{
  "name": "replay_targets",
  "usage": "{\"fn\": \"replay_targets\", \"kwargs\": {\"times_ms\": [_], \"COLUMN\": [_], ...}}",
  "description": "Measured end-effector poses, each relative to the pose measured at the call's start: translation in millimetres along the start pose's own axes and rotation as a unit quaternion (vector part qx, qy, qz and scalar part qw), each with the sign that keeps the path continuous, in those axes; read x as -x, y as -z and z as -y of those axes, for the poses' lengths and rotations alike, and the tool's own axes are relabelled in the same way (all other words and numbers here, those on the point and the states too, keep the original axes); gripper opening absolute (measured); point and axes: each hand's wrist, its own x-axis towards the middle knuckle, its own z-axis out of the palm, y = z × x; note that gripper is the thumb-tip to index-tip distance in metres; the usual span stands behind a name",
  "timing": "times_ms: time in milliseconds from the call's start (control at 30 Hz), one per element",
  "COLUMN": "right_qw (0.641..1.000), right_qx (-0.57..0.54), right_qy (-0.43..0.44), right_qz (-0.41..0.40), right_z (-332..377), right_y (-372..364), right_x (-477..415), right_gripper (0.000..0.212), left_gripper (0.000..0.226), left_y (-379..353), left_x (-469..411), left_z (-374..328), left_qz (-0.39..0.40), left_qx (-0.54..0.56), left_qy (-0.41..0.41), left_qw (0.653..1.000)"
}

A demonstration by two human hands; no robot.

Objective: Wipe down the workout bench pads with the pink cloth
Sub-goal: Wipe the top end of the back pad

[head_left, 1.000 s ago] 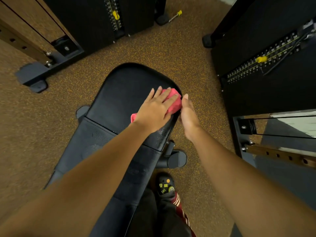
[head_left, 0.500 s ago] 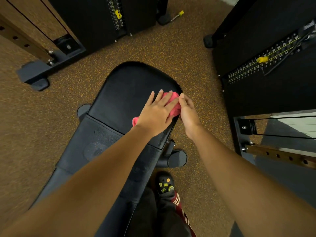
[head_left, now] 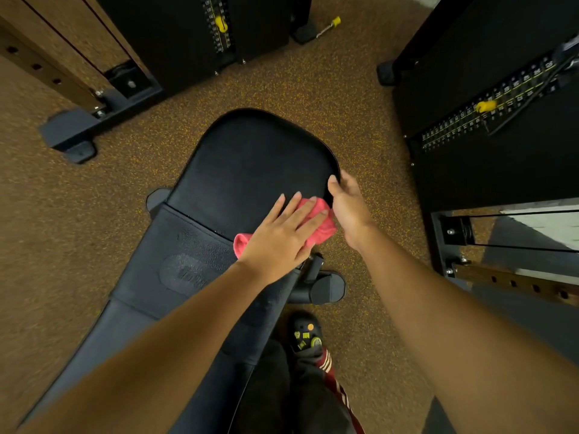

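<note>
Far to the left of the seat pad [head_left: 250, 164], a dark machine foot [head_left: 70, 136] sits on the brown speckled floor [head_left: 47, 245]. The long back pad [head_left: 150, 277] touches the seat pad's near edge. Both pads are black and a bit shiny.

The left hand [head_left: 282, 233] lies flat on the seat pad's near right corner. Its fingers are straight and a little spread, and they press down on the pink cloth [head_left: 324, 227]. The cloth is bright pink, soft and bunched up. It pokes out on both sides of the hand, and one end hangs just over the seat pad's right side.

The right hand [head_left: 349, 208] is at the seat pad's right rim, with its thumb on the rim. Its other fingers go down the side, so I cannot tell if they grip. A black weight stack [head_left: 485, 126] with a yellow pin stands well to the right of the seat pad.
</note>
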Motion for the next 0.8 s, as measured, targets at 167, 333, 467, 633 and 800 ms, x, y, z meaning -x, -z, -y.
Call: {"fn": "replay_targets", "kwargs": {"times_ms": [167,333,467,633,800], "right_qw": [1.000,1.000,1.000,0.999,0.999], "right_qx": [-0.006,0.010,0.016,0.034,0.036], "right_qy": [0.005,0.010,0.010,0.011,0.015], "right_qz": [0.010,-0.001,-0.003,-0.007,-0.008], "right_z": [-1.3,-2.0,-1.6,0.2,0.5], "right_y": [-1.3,-1.0,-1.6,-2.1,-0.7], "right_x": [-0.9,-1.7,-0.8,-1.1,-0.4], "right_gripper": [0.052,0.050,0.049,0.049,0.048], "left_gripper": [0.054,0.050,0.052,0.054,0.051], "left_y": [7.0,-0.2,-2.5,2.3,-3.8], "left_x": [-7.7,12.0,24.7,10.2,20.7], "left_z": [18.4,-12.4,-17.5,-1.2,-18.9], "left_qz": [-0.035,-0.045,0.009,0.003,-0.013], "left_qx": [0.026,0.069,0.030,0.010,0.055], "left_qy": [0.135,0.130,0.040,0.075,0.078], "left_qw": [0.990,0.988,0.999,0.997,0.995]}}
